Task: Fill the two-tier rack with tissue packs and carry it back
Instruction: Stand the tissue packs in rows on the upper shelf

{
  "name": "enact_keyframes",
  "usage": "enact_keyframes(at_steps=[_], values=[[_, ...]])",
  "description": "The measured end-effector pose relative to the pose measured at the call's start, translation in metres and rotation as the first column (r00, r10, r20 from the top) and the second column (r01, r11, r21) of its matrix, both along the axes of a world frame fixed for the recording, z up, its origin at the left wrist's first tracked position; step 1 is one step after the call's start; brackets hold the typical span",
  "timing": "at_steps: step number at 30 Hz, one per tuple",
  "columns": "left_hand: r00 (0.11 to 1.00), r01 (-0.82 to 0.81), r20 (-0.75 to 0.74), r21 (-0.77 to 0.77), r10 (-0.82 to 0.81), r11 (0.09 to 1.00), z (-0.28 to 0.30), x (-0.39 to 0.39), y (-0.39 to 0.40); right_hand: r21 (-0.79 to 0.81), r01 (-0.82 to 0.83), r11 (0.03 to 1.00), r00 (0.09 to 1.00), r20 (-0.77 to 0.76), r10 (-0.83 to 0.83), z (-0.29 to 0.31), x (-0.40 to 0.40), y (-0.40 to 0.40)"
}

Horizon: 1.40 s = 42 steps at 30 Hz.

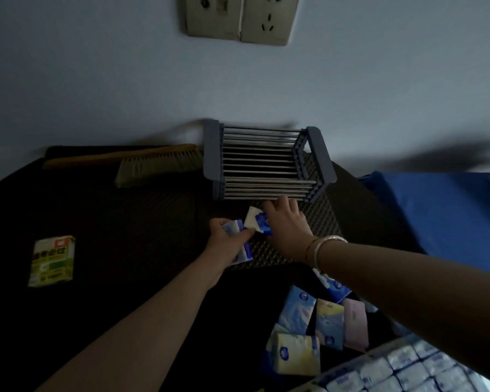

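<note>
Rack [266, 162] sits just beyond both hands, its rails bare on top; the lower tier is hard to make out. Left grip [227, 239] curls round one tissue pack [242, 251], right grip [285, 222] pinches a second pack [256, 219]. About five loose packs [317, 323] lie nearer, dim and partly hidden.

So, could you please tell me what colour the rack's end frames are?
Grey-blue, with silvery metal bars between them; the rack shows best in the head view.

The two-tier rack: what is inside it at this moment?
No tissue packs show on the rack's top tier; only bare metal bars. The lower tier is dark and mostly hidden behind the bars and the right hand, so its contents cannot be told.
</note>
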<state>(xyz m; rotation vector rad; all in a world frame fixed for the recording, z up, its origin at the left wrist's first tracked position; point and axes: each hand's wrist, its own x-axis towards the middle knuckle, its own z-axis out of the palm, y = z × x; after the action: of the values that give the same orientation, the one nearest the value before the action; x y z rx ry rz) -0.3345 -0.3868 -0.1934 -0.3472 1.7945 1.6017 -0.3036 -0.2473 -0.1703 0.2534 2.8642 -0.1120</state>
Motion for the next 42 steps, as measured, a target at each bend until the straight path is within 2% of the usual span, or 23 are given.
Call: enact_keyframes(at_steps=[2,4,6,7,8,9,11,13,14,15,17,24,27,30,31,33,35,37,39,42], values=[[0.996,-0.087,0.025,0.060,0.086,0.994,0.003,0.004,0.005,-0.218,0.126,0.968,0.990,0.090,-0.109,0.009,-0.005,0.003],[0.985,-0.168,0.053,0.157,0.161,0.973,0.009,0.007,0.009,-0.448,0.223,0.866,0.968,0.209,-0.141,0.024,-0.007,0.002],[0.980,-0.194,0.094,0.254,0.175,0.948,0.017,0.009,0.013,-0.647,0.294,0.704,0.935,0.347,-0.073,0.041,-0.001,-0.001],[0.982,-0.184,0.098,0.283,0.162,0.941,0.021,0.011,0.014,-0.705,0.331,0.628,0.914,0.404,-0.028,0.049,0.003,-0.001],[0.986,-0.163,0.090,0.294,0.143,0.942,0.024,0.012,0.016,-0.720,0.363,0.591,0.894,0.448,-0.003,0.052,0.007,0.004],[0.989,-0.140,0.075,0.289,0.124,0.947,0.026,0.013,0.016,-0.709,0.376,0.596,0.883,0.468,0.000,0.056,0.012,0.009],[0.994,-0.108,0.061,0.271,0.095,0.957,0.029,0.015,0.015,-0.616,0.318,0.720,0.896,0.445,-0.016,0.059,0.022,0.021],[0.998,-0.054,0.052,0.276,0.042,0.960,0.032,0.018,0.013,-0.346,0.146,0.927,0.900,0.436,0.021,0.056,0.036,0.036],[0.999,-0.014,0.037,0.282,0.004,0.959,0.034,0.021,0.011,-0.177,0.092,0.980,0.890,0.455,-0.001,0.051,0.044,0.043],[0.999,0.025,0.024,0.283,-0.034,0.959,0.035,0.024,0.010,-0.029,0.081,0.996,0.879,0.473,-0.057,0.045,0.053,0.049],[0.996,0.086,0.009,0.270,-0.092,0.959,0.034,0.028,0.008,0.114,0.095,0.989,0.866,0.480,-0.139,0.032,0.068,0.057],[0.987,0.162,-0.022,0.239,-0.161,0.957,0.033,0.031,0.000,0.122,0.038,0.992,0.904,0.420,-0.086,0.019,0.075,0.054],[0.981,0.194,-0.079,0.242,-0.180,0.951,0.046,0.032,-0.005,-0.036,0.209,0.977,0.887,0.428,-0.174,0.042,0.063,0.043],[0.967,0.208,-0.194,0.216,-0.167,0.954,0.070,0.036,-0.007,-0.230,0.357,0.906,0.898,0.351,-0.264,0.079,0.050,0.033],[0.947,0.231,-0.269,0.193,-0.174,0.954,0.079,0.039,-0.009,-0.299,0.409,0.862,0.892,0.328,-0.310,0.096,0.048,0.029],[0.877,0.302,-0.432,0.153,-0.211,0.941,0.101,0.047,-0.015,-0.476,0.532,0.701,0.847,0.320,-0.425,0.129,0.052,0.018],[0.801,0.374,-0.546,0.139,-0.244,0.917,0.124,0.057,-0.024,-0.579,0.556,0.596,0.824,0.295,-0.483,0.163,0.064,0.006],[0.715,0.433,-0.651,0.127,-0.254,0.892,0.151,0.071,-0.032,-0.658,0.513,0.551,0.835,0.231,-0.500,0.194,0.081,-0.010],[0.579,0.487,-0.772,0.068,-0.263,0.871,0.177,0.083,-0.037,-0.720,0.466,0.514,0.832,0.159,-0.531,0.225,0.098,-0.028],[0.384,0.514,-0.878,-0.052,-0.284,0.856,0.213,0.101,-0.043,-0.715,0.412,0.565,0.843,0.062,-0.535,0.269,0.125,-0.048]])
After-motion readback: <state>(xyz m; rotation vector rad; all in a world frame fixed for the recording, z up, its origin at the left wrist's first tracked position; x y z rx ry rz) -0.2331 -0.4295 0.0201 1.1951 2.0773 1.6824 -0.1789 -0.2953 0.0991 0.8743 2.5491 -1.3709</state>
